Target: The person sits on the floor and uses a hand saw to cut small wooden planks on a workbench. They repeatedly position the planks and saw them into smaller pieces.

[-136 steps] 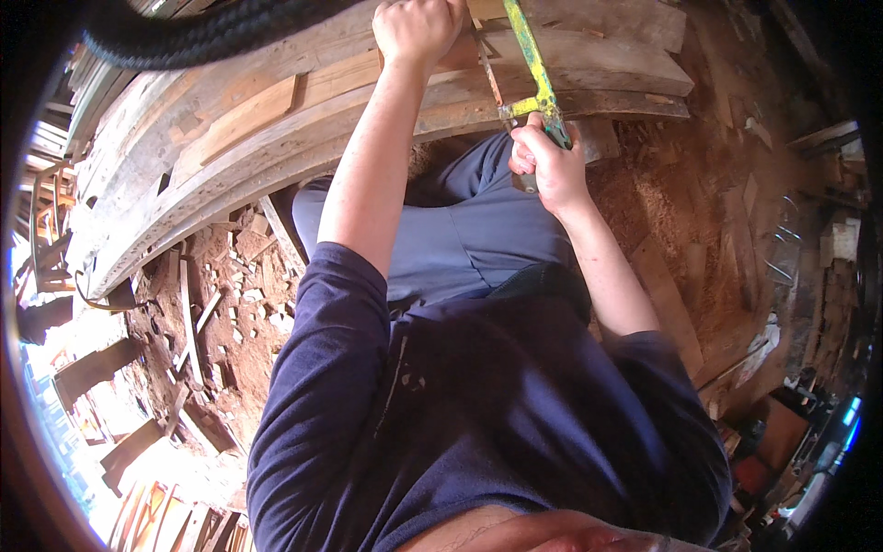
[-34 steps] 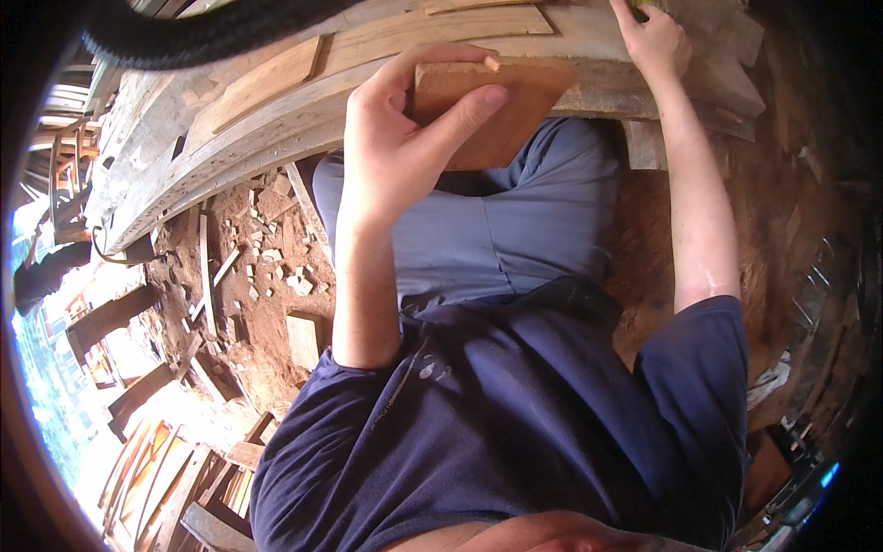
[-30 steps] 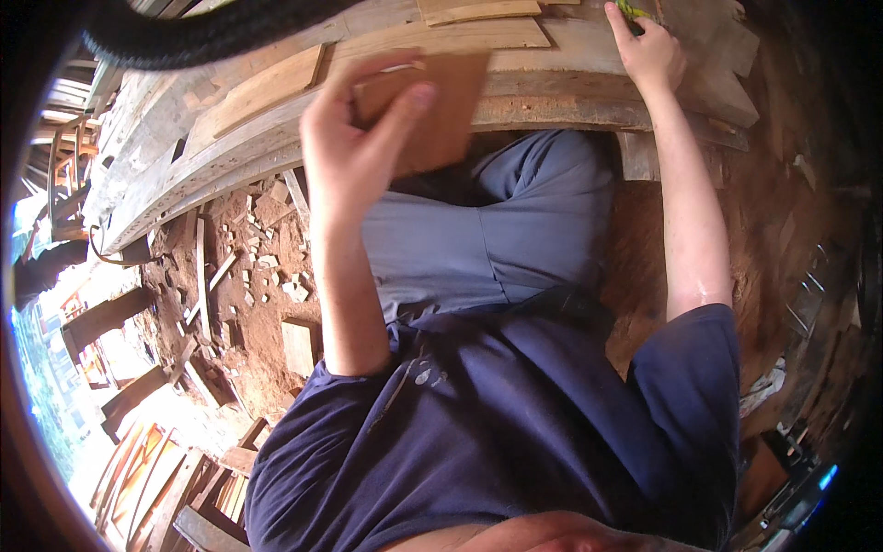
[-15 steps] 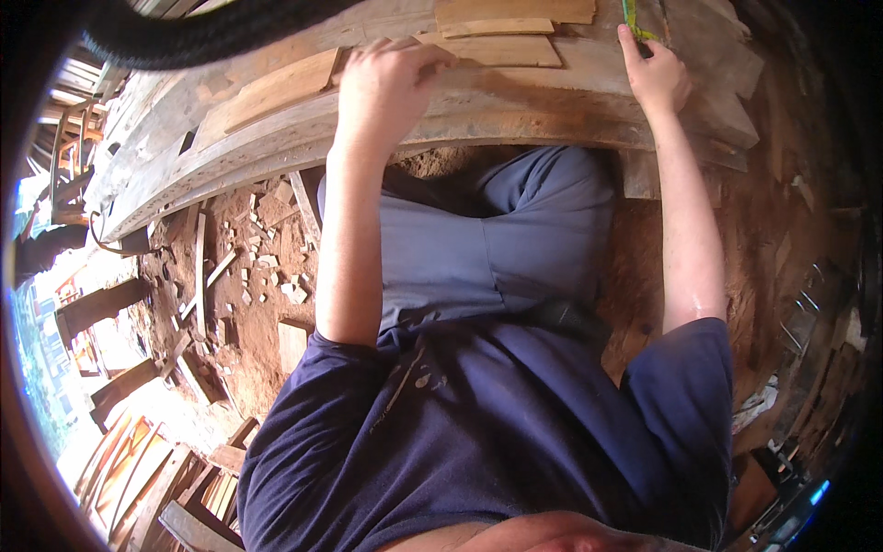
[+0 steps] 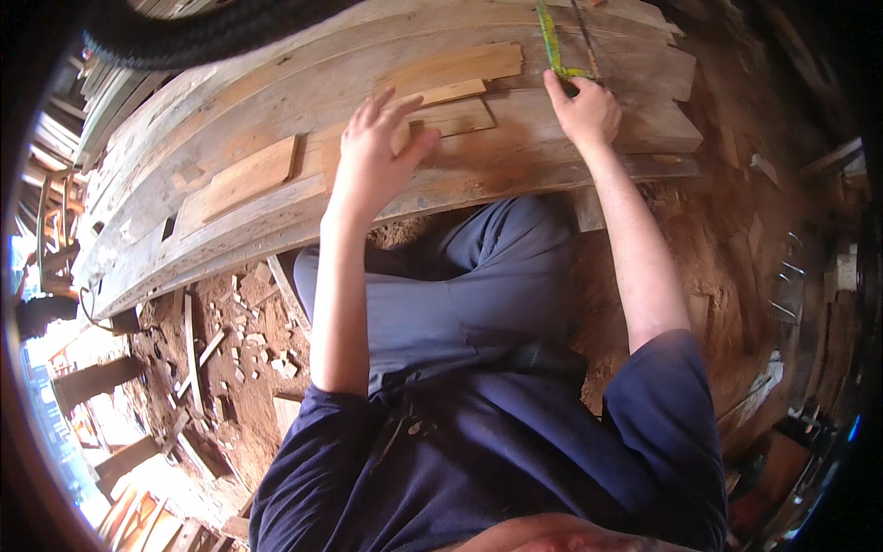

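My left hand (image 5: 372, 152) is over the workbench with its fingers spread, holding nothing. It is beside thin wooden strips (image 5: 460, 117), partly covering one; whether it touches them I cannot tell. Farther right, my right hand (image 5: 589, 115) is closed around the near end of a frame saw (image 5: 549, 37). The saw has a yellow-green frame and a thin dark line, probably its blade, on its right side. Its far end runs out of the picture. A wider thin board (image 5: 451, 69) lies behind the strips, and another board (image 5: 244, 177) sits left of my left hand.
The workbench (image 5: 129, 225) is made of long weathered planks, with a small dark slot near its left end. Small wood offcuts (image 5: 262, 354) and sticks litter the earth floor at left. Stacked timber (image 5: 120, 120) stands at far left. Scraps and thin metal rods line the right.
My view has shifted, showing more of the bench. My left hand's fingers, curled before, are now spread apart. The right hand still grips the saw.
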A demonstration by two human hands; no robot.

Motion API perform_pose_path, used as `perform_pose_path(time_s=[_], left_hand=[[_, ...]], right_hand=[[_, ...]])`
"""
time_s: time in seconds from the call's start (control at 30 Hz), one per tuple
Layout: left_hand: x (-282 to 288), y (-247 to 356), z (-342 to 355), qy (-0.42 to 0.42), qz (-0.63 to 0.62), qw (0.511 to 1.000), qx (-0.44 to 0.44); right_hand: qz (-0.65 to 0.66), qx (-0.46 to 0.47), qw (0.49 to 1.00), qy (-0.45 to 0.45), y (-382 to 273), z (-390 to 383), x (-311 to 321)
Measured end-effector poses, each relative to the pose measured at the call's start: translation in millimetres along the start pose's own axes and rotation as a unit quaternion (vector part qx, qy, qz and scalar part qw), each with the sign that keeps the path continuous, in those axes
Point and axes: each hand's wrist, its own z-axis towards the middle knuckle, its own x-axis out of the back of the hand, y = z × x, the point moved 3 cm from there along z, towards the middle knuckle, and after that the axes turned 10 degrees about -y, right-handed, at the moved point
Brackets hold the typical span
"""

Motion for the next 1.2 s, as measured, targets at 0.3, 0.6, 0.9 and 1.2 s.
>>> perform_pose_path(time_s=[0.3, 0.6, 0.9, 1.2], left_hand=[[195.8, 105.2, -81.4, 0.067, -0.507, 0.796, -0.323], [118.4, 138.7, -131.7, 0.022, -0.589, 0.726, -0.353], [118.8, 126.5, -147.3, 0.046, -0.556, 0.749, -0.357], [162.4, 130.9, -114.5, 0.062, -0.460, 0.790, -0.400]], right_hand=[[-0.012, -0.006, 1.000, -0.010, 8.1, 3.4, -8.0], [0.000, -0.013, 0.999, -0.046, 17.1, 7.3, -12.1], [-0.020, -0.023, 0.997, -0.066, 11.8, 8.4, -7.7], [-0.014, -0.015, 1.000, -0.023, 10.7, 6.4, -6.7]])
